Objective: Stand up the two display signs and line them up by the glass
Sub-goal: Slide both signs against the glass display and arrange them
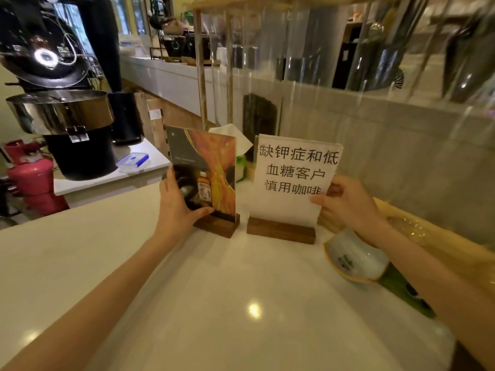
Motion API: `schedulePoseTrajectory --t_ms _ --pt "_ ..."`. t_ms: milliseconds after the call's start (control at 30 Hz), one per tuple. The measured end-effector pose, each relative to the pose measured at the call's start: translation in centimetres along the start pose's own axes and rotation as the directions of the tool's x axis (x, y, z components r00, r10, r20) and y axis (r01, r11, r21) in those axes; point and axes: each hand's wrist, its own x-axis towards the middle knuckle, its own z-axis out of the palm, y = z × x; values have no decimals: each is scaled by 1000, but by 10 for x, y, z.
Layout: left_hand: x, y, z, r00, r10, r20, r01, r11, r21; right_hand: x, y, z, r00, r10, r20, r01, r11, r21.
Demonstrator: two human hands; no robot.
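Both signs upright before the clear glass screen [348, 84]: my left hand [176, 202] grips the orange-and-black picture sign [206, 167], right hand [348, 202] pinches the white Chinese-lettered sign [292, 180] beside it.

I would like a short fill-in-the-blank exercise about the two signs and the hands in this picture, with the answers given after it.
1. Both signs stand in bases made of ____.
2. The left hand holds the sign with the picture of a ____.
3. The white text sign is held by the ____ hand.
4. The picture sign stands to the ____ of the white one.

Answers: wood; bottle; right; left
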Motion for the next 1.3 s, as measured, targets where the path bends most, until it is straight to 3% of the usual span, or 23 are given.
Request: schedulePoseTrajectory --t_ms 400,1300 --pt "22 21 38 997 28 69 -27 1000 -8 -5 11 -10 985 -28 -171 14 997 -82" --pt "61 36 98 972 161 169 -171 984 47 -16 20 -12 945 -54 -321 -15 978 -207"
